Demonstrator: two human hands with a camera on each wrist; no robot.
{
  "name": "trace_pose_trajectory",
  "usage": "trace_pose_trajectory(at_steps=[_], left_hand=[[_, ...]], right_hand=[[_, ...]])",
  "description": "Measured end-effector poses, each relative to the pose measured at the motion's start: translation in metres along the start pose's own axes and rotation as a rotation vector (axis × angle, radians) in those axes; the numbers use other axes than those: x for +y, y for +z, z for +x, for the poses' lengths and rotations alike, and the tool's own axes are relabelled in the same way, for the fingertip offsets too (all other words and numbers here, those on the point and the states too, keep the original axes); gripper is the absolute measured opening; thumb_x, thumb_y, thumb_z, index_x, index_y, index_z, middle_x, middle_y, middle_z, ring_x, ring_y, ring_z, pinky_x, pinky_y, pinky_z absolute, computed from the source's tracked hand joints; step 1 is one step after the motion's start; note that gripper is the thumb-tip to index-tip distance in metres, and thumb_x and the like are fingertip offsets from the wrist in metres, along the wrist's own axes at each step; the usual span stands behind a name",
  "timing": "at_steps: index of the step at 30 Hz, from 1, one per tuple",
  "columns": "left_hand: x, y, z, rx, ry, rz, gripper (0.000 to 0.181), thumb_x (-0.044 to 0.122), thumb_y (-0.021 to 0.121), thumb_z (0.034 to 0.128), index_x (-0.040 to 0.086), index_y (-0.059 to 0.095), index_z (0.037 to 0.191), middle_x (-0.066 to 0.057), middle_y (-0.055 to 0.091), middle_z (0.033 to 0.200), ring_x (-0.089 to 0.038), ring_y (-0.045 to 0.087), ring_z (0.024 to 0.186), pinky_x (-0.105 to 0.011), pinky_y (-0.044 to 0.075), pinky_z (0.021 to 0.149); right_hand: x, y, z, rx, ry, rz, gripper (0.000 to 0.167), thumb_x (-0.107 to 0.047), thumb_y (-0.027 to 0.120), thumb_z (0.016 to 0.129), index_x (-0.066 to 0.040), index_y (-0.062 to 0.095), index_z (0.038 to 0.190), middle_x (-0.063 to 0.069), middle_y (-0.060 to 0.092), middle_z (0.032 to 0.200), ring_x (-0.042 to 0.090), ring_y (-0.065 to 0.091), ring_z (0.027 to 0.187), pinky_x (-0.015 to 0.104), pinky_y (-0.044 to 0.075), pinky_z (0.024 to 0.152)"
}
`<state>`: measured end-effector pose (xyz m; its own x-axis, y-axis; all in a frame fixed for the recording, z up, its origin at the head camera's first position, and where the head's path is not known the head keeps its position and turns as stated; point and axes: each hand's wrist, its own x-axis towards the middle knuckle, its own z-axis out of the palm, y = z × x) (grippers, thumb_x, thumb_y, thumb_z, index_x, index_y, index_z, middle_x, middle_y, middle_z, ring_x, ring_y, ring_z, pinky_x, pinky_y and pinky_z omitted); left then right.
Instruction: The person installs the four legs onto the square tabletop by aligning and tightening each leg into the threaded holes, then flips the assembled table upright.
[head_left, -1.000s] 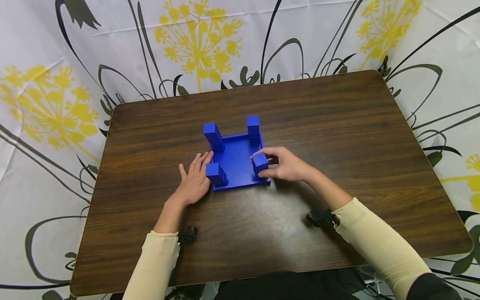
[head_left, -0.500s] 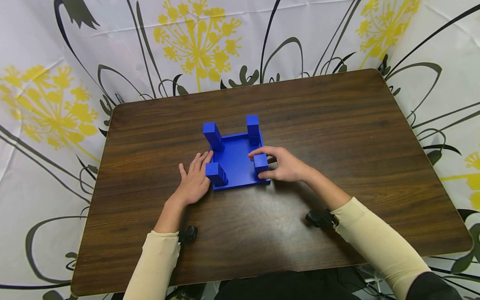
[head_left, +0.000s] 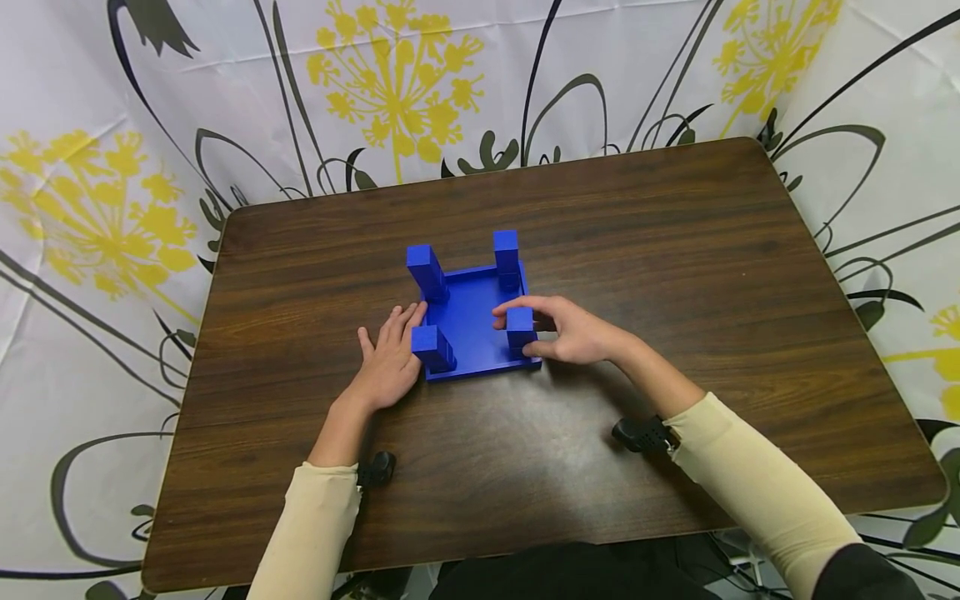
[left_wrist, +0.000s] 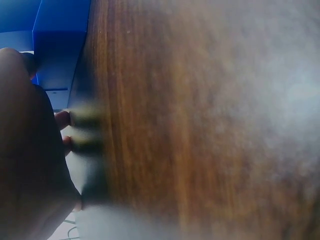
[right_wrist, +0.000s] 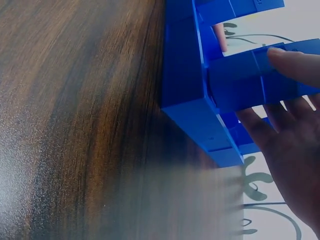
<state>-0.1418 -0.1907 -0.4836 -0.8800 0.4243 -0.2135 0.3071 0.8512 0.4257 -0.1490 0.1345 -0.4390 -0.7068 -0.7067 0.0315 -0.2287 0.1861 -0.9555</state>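
Note:
A blue square tray [head_left: 476,312] with a low rim lies on the table, with a blue post standing at each corner. My right hand [head_left: 577,331] is at the near right post [head_left: 520,327], which looks like stacked blocks with a seam. In the right wrist view the thumb [right_wrist: 287,60] presses one face of that post [right_wrist: 235,82], and the fingers curl round its other side. My left hand [head_left: 390,367] rests on the table with spread fingers, touching the tray's left side by the near left post [head_left: 432,347]. In the left wrist view the hand [left_wrist: 25,150] is dark.
At the tray's far corners stand the far left post [head_left: 426,271] and the far right post [head_left: 506,257]. The brown wood-grain table [head_left: 675,250] reaches a white curtain [head_left: 262,67] with yellow flowers at the back and sides.
The near right post has straightened from a slight twist to square with its corner. My right thumb and fingers have shifted slightly on it. The left hand and tray have stayed put.

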Motion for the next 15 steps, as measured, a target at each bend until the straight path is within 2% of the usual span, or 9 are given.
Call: trace_pose_trajectory(at_steps=[4, 9, 15], left_hand=[[0.0005, 0.0002, -0.0002, -0.004, -0.004, -0.001, 0.062, 0.051, 0.014, 0.1048, 0.026, -0.001, 0.159, -0.008, 0.007, 0.164, -0.028, -0.005, 0.149, -0.070, -0.015, 0.103], [0.0006, 0.0001, -0.0004, -0.006, -0.008, 0.003, 0.062, 0.051, 0.014, 0.1048, 0.025, -0.001, 0.159, -0.007, 0.007, 0.164, -0.027, -0.006, 0.149, -0.069, -0.015, 0.103], [0.0007, 0.0002, 0.0002, -0.007, -0.006, 0.002, 0.061, 0.048, 0.015, 0.1053, 0.025, -0.001, 0.159, -0.008, 0.007, 0.164, -0.028, -0.006, 0.149, -0.070, -0.015, 0.103]], right_hand=[[0.0007, -0.0003, 0.0004, 0.020, 0.019, -0.029, 0.057, 0.003, 0.075, 0.083, -0.011, 0.056, 0.134, 0.009, 0.061, 0.131, 0.020, 0.052, 0.125, 0.045, 0.041, 0.103], [0.0029, 0.0026, 0.0006, 0.090, 0.036, -0.120, 0.054, -0.009, 0.082, 0.080, -0.014, 0.060, 0.128, 0.006, 0.059, 0.134, 0.020, 0.053, 0.122, 0.043, 0.049, 0.094], [0.0067, 0.0078, 0.0005, 0.161, 0.039, -0.176, 0.051, -0.018, 0.086, 0.077, -0.012, 0.064, 0.122, 0.003, 0.060, 0.129, 0.022, 0.054, 0.117, 0.043, 0.049, 0.091]])
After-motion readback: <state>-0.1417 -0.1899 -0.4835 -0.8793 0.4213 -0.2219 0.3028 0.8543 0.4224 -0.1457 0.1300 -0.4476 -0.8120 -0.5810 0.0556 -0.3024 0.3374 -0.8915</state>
